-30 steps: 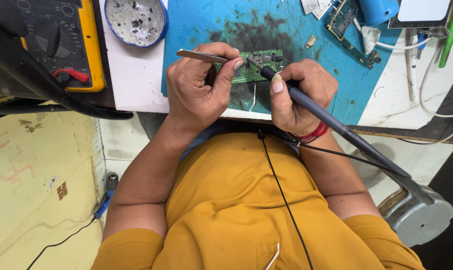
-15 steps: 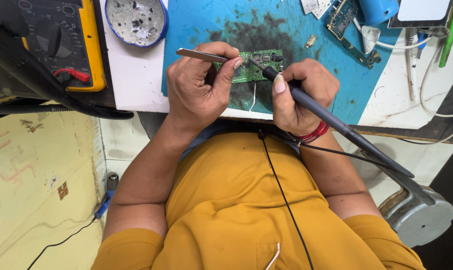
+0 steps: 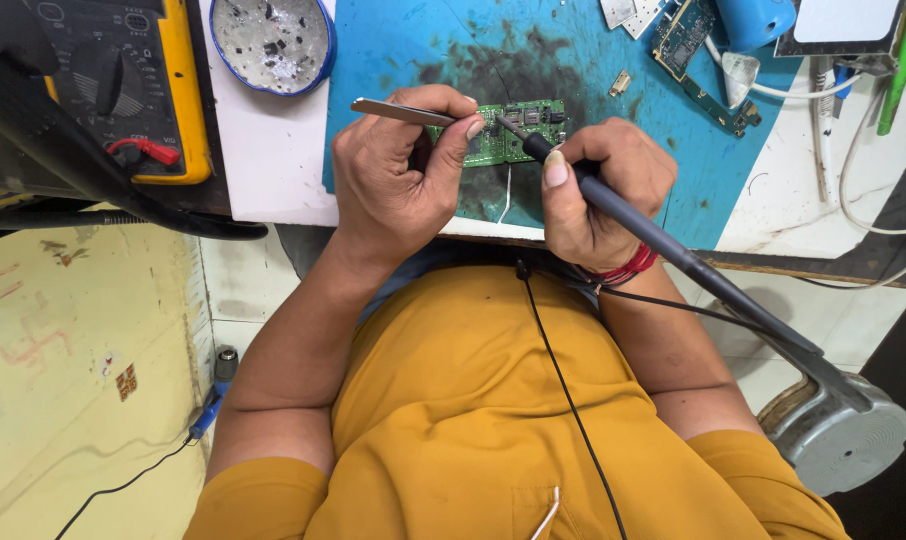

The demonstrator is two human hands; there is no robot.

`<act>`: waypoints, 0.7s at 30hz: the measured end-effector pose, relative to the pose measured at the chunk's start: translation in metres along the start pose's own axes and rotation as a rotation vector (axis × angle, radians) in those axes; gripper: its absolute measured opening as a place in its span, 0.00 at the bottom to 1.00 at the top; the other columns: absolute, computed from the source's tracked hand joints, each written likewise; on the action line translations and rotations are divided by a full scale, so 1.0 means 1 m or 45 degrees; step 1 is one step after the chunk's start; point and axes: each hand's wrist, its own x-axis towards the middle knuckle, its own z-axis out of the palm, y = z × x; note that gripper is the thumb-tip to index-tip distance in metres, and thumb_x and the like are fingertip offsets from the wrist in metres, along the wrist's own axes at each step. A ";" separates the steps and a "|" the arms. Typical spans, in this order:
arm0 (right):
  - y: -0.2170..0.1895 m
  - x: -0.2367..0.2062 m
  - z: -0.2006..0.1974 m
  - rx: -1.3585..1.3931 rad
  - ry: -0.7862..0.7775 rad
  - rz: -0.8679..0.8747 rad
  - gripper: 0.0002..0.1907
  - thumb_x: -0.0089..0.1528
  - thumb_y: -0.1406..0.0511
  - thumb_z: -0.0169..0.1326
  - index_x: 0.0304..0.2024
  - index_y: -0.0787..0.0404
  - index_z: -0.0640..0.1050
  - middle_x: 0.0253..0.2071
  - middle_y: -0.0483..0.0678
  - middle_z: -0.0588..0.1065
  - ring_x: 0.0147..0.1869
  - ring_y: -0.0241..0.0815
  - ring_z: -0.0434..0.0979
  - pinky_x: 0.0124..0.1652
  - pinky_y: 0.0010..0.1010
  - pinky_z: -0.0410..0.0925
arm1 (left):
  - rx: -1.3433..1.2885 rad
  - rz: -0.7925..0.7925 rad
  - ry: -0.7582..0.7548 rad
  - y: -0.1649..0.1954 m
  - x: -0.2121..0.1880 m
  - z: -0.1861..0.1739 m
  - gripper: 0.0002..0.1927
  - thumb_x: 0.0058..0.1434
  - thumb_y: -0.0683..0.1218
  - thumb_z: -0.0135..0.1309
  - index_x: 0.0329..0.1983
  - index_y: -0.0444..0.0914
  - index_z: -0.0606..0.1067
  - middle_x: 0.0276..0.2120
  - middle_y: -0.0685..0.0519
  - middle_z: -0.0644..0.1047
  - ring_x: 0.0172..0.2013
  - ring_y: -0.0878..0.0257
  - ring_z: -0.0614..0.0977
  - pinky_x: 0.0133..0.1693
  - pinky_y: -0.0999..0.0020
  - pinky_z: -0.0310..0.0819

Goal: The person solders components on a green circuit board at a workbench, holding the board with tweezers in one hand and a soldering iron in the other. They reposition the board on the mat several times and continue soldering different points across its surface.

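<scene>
Mid-solder on green circuit board (image 3: 518, 135) lying on blue mat (image 3: 393, 60): left hand (image 3: 393, 180) pinching tweezers (image 3: 403, 112) above board, right hand (image 3: 598, 190) clamped on soldering iron (image 3: 663, 240), tip touching board, joint unfinished.

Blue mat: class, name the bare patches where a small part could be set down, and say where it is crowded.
Bare: the blue mat between the round dish and the green circuit board; also the white bench strip below the dish. Crowded: around the left hand, right hand, soldering iron, and the top-right corner.
</scene>
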 end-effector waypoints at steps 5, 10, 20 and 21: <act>0.000 -0.001 0.000 -0.005 0.006 -0.007 0.08 0.69 0.68 0.56 0.37 0.64 0.72 0.31 0.50 0.72 0.29 0.46 0.72 0.31 0.33 0.63 | 0.012 0.003 0.006 0.001 -0.001 0.000 0.05 0.72 0.40 0.63 0.45 0.36 0.78 0.33 0.56 0.80 0.25 0.71 0.73 0.26 0.76 0.65; 0.002 -0.003 0.000 0.001 0.018 -0.029 0.07 0.69 0.69 0.57 0.37 0.65 0.72 0.31 0.50 0.73 0.28 0.46 0.72 0.31 0.33 0.64 | 0.002 -0.017 0.007 0.001 -0.001 0.001 0.05 0.71 0.40 0.63 0.45 0.36 0.78 0.33 0.56 0.81 0.24 0.71 0.72 0.26 0.76 0.65; -0.010 0.022 0.004 -0.217 -0.071 -0.179 0.21 0.61 0.70 0.58 0.56 0.64 0.72 0.47 0.55 0.79 0.49 0.55 0.78 0.51 0.41 0.67 | -0.048 0.000 -0.029 0.001 -0.002 -0.001 0.05 0.72 0.40 0.63 0.45 0.35 0.77 0.32 0.54 0.80 0.25 0.70 0.73 0.26 0.75 0.65; -0.011 0.025 0.004 -0.291 -0.113 -0.214 0.26 0.56 0.69 0.60 0.56 0.64 0.71 0.49 0.55 0.78 0.52 0.57 0.77 0.55 0.45 0.66 | -0.040 -0.006 -0.027 0.001 -0.002 -0.001 0.05 0.71 0.40 0.63 0.45 0.35 0.77 0.31 0.55 0.79 0.24 0.70 0.73 0.25 0.75 0.65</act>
